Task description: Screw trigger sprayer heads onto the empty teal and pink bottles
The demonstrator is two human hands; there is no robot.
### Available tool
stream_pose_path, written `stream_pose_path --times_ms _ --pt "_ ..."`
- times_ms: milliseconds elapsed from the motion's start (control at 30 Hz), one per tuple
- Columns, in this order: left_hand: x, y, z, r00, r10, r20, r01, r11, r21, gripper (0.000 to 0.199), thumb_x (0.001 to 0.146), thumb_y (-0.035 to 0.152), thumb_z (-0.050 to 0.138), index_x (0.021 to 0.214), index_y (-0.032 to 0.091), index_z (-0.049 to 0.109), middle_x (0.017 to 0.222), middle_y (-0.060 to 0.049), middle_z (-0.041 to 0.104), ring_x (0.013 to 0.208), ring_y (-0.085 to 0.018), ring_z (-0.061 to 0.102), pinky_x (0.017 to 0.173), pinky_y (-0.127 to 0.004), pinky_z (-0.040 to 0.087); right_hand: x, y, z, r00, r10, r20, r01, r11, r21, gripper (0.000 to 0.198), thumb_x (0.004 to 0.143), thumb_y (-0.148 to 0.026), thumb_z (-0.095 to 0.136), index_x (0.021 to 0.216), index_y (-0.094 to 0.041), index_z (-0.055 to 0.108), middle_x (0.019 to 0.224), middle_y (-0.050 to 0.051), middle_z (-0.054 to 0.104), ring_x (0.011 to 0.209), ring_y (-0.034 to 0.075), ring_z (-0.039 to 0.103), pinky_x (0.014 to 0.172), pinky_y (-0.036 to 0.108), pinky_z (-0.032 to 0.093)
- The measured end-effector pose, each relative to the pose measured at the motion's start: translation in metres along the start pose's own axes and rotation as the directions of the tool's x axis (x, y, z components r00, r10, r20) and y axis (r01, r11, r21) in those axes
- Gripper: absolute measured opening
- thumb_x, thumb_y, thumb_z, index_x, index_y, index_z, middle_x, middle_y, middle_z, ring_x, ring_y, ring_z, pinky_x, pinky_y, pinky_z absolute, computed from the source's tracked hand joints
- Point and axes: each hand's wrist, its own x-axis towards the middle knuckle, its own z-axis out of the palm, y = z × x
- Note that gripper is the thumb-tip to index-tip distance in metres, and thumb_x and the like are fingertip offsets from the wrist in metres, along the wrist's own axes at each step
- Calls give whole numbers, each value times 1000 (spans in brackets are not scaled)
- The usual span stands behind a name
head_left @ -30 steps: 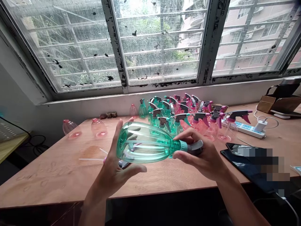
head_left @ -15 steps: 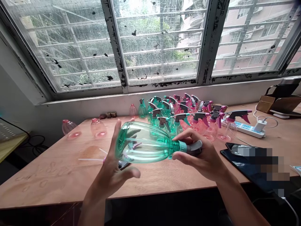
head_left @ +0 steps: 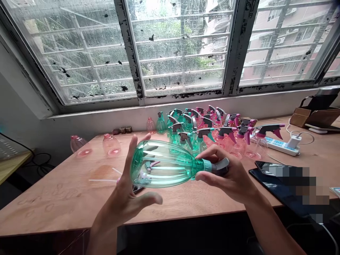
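Far left, a yellowish surface (head_left: pixel 13 161) with a black cable (head_left: pixel 39 156) looping down beside it. Wooden table (head_left: pixel 53 202), left end: two clear pink bottles, one (head_left: pixel 78 144) nearer the edge, the other (head_left: pixel 111 144) just to its right, necks up. Small dark blocks (head_left: pixel 125 129) in a row by the wall. White straws (head_left: pixel 102 180) on the wood, their right ends running behind the left hand (head_left: pixel 123 194). That hand is spread, fingers up behind the base of a green spray bottle (head_left: pixel 164 163), thumb standing off below it; cannot tell how firmly the palm meets the base. Bottle lies on its side in mid-air above the table, between the hands, base left, head right; a pink trigger (head_left: pixel 154 164) shows through its wall. Behind it, upright green spray bottles (head_left: pixel 160 124), with pink spray bottles (head_left: pixel 238 146) crowded to their right. Right hand (head_left: pixel 231 175) grips the held bottle at collar and head, thumb on the near side, fingers over the top. Farther right: power strip (head_left: pixel 278 144) with white plug (head_left: pixel 294 141), phone (head_left: pixel 271 168) resting on a dark tablet (head_left: pixel 277 191), brown box (head_left: pixel 300 116) at the back.
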Motion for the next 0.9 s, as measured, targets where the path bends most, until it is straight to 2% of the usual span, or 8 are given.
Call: stream_pose_path --times_ms 133,267,400,467,567,667,800,900 --pt "8 2 0 1000 25 -7 -25 1000 15 103 87 51 88 171 48 28 182 -3 25 147 -40 56 115 -54 58 0 0 1 1000 19 1 -19 1000 0 28 87 -28 93 102 -23 70 73 -6 64 53 8 51 49 19 39" --pt "1 -2 -3 998 69 9 -70 993 97 110 91 36 86 172 53 13 183 -5 24 148 -36 57 112 -51 60 0 0 -1 999 50 0 -50 998 42 25 91 -33 90 102 -23 70 79 -2 71 57 12 61 51 22 47" --pt "-4 -4 -3 999 -28 -25 32 989 141 113 95 34 81 171 56 1 178 -7 36 137 -35 68 108 -56 62 -1 -1 0 999 33 -17 -33 999 31 26 91 -34 90 103 -23 71 79 -2 70 58 12 61 51 22 46" --pt "-1 -1 -1 999 -32 -19 34 992 120 116 90 41 86 172 53 4 181 -7 31 144 -39 61 110 -57 60 0 -1 1 1000 15 -20 -15 1000 2 28 89 -34 92 103 -22 70 76 -4 66 54 10 55 49 22 42" --pt "5 3 -1 1000 11 4 -11 991 132 105 90 48 85 173 46 21 184 -4 21 157 -42 45 118 -55 55 1 -1 2 1000 1 -24 -3 999 -45 30 87 -34 94 102 -22 70 73 -5 62 52 9 49 47 22 39" --pt "4 3 -1 999 -30 13 27 979 203 110 89 44 87 173 48 16 184 -5 21 153 -41 50 118 -54 54 1 -2 1 1000 17 -18 -17 1000 -25 27 89 -35 91 102 -22 70 76 -3 65 54 11 52 49 23 40" --pt "-3 -4 -1 992 -112 -59 122 969 215 113 95 45 80 172 54 -2 176 -8 40 135 -38 68 115 -60 54 2 -1 1 999 39 -5 -39 999 19 26 91 -34 89 103 -23 70 80 -1 69 57 12 57 52 23 43" --pt "-1 -6 -1 993 -99 -66 111 971 213 111 94 45 81 174 49 4 164 -10 55 126 -38 73 106 -57 61 2 -1 1 999 35 -12 -35 999 5 27 90 -34 90 102 -21 69 75 -4 65 55 10 50 50 22 40"
